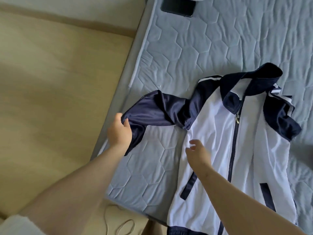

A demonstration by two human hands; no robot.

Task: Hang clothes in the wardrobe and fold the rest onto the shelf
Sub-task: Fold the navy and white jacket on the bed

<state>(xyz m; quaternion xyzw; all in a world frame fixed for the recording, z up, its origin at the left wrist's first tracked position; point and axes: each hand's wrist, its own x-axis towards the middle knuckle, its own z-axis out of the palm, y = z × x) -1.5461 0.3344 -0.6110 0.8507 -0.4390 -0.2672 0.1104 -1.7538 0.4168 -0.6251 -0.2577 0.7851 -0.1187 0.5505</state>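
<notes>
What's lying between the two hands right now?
Head view: bare quilted mattress, bordered by the navy sleeve the left hand grips and the white jacket front under the right hand.

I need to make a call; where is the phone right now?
In the head view the phone lies at the top, on the mattress near its left edge, well beyond the jacket.

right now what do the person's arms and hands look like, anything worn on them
Both hands are bare: the left hand and right hand show no gloves, rings or watch. The left forearm and right forearm are uncovered, no sleeves reaching them. Pale fabric at the lower left corner may be a short sleeve.
</notes>
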